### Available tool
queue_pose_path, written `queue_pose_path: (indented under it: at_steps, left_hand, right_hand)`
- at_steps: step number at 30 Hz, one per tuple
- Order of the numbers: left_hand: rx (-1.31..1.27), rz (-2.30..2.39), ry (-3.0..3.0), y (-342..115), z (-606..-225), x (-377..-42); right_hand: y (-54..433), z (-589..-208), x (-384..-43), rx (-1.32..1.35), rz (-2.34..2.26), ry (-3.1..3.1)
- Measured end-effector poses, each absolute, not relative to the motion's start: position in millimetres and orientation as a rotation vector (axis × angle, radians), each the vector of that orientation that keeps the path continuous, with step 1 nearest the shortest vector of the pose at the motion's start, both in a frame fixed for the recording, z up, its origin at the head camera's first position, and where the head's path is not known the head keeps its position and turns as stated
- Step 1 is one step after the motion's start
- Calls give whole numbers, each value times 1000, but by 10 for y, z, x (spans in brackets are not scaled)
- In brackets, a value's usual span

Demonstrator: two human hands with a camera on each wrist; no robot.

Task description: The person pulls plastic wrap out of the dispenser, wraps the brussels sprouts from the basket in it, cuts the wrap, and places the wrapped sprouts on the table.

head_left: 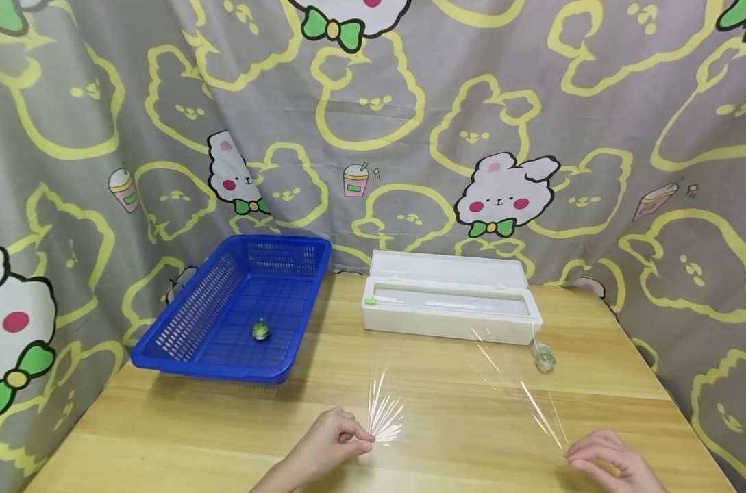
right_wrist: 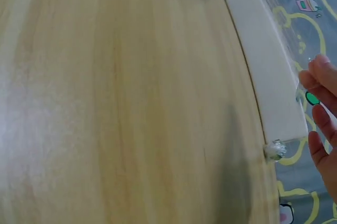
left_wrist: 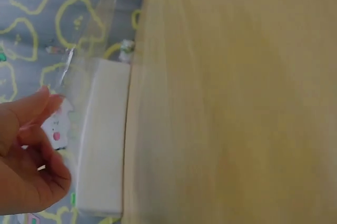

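A sheet of clear plastic wrap (head_left: 385,421) stretches between the two hands and runs back toward a white wrap dispenser box (head_left: 449,325) with its lid raised. The left hand (head_left: 336,438) pinches one corner between thumb and fingertips, and bright creases fan out from there. Opposite it, the right hand (head_left: 613,462) pinches the other corner, where long glossy folds run toward the box. Both hands are above the table near its front. At the box's right end sits a small green and white item wrapped in plastic (head_left: 543,358).
On the left of the wooden table (head_left: 323,383) stands a blue plastic basket (head_left: 292,322) with one small green wrapped item (head_left: 260,330) inside. A patterned grey curtain (head_left: 397,123) hangs behind the table and along its sides.
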State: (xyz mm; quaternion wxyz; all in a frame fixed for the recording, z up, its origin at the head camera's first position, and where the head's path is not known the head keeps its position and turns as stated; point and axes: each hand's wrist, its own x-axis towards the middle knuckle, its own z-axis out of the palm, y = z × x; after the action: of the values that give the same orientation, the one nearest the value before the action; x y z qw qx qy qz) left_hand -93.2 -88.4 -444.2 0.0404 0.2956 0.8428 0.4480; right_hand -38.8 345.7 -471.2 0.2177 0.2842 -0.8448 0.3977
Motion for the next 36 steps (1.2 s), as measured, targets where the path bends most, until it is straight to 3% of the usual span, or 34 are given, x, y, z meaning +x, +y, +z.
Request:
queue_pose_path:
  at_steps: [4,14,27,36]
  left_hand:
    - [990,1122,2599,-937,-4408,-970]
    - [1283,377,2653,-1134,-4397,-985]
    - [1066,29,2475,-1072,-4339,-961]
    - [1048,70,2456,-1081,-4394,-896]
  right_hand:
    - [3427,-4771,-407,768,1129,-2418]
    - [3359,-4843,-680,1144,1046,-2521]
    - [3542,-4763,-632,1179,1027,-2851]
    - [3495,-4730,-621,708,1246,-3024]
